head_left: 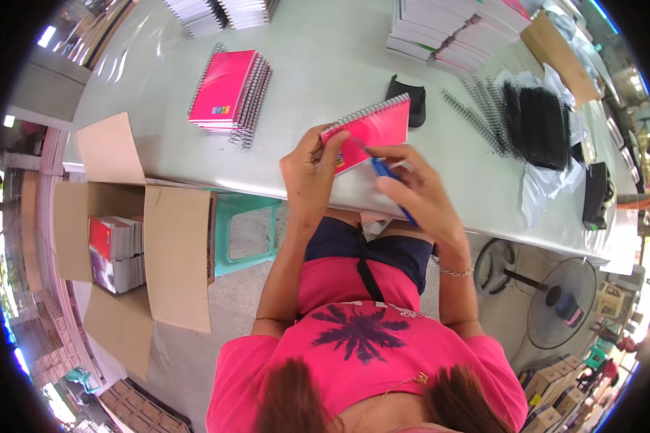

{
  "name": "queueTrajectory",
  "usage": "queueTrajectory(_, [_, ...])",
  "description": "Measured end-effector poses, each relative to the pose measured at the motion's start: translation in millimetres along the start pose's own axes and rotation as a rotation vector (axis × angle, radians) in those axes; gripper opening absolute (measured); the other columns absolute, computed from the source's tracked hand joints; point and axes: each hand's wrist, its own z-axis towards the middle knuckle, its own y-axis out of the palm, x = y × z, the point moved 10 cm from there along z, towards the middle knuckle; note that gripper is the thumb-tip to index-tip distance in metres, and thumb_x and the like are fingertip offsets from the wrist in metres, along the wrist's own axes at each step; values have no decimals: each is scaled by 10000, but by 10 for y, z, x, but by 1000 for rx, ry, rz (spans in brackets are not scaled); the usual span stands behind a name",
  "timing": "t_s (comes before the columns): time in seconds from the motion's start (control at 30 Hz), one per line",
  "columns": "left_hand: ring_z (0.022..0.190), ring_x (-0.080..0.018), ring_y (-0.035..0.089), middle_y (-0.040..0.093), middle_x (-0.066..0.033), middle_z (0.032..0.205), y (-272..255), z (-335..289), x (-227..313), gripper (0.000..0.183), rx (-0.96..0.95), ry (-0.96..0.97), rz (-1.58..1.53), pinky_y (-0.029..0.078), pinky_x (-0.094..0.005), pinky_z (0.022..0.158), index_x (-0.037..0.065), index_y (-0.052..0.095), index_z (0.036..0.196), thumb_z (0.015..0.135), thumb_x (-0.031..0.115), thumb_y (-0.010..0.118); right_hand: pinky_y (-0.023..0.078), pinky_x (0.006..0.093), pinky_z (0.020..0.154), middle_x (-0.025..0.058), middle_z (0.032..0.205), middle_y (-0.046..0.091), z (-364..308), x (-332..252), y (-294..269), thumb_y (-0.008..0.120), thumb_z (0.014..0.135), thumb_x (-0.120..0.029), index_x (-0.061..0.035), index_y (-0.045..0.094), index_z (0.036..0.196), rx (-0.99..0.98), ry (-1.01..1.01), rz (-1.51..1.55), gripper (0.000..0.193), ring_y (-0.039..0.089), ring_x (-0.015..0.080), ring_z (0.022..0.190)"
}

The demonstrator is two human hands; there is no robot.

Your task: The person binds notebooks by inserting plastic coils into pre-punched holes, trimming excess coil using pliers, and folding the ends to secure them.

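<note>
My left hand [310,166] grips a pink spiral notebook [384,128] by its left end, thumb on the cover. The notebook is tilted above the table's near edge, its dark wire coil along the upper side. Blue-handled pliers [380,169] are in my right hand [417,182], with the dark tip in front of the cover, slightly blurred. Whether the jaws touch the coil, I cannot tell. Behind the notebook lies a black holder-like object [415,108]. A stack of pink spiral notebooks [224,83] sits to the left on the table.
Loose wire coils [477,115] and a dense black bundle of coils [538,123] lie at the right, on plastic wrapping. Paper stacks [440,29] stand at the back. An open carton [177,252] with books is at the left, beside a green stool [245,231]. A fan [560,299] stands lower right.
</note>
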Motion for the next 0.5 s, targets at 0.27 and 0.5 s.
queueTrajectory(0.27, [771,-57,539,618,4,871,-1331,523,503,315,420,169,16,434,-213,679,-15,629,1146,962,236,672,363,427,1022,149,1178,551,-328,-112,-1143,699,837,-169,-92,632,1208,586,-136,-977,385,522,320,1123])
queueTrajectory(0.5, [951,-138,622,656,-106,1066,-2000,1276,384,395,336,225,-70,498,-262,845,-43,564,1221,957,228,678,312,452,1056,139,1209,534,-352,-61,-1126,687,847,-184,-110,619,1236,601,-169,-1048,402,491,314,1178])
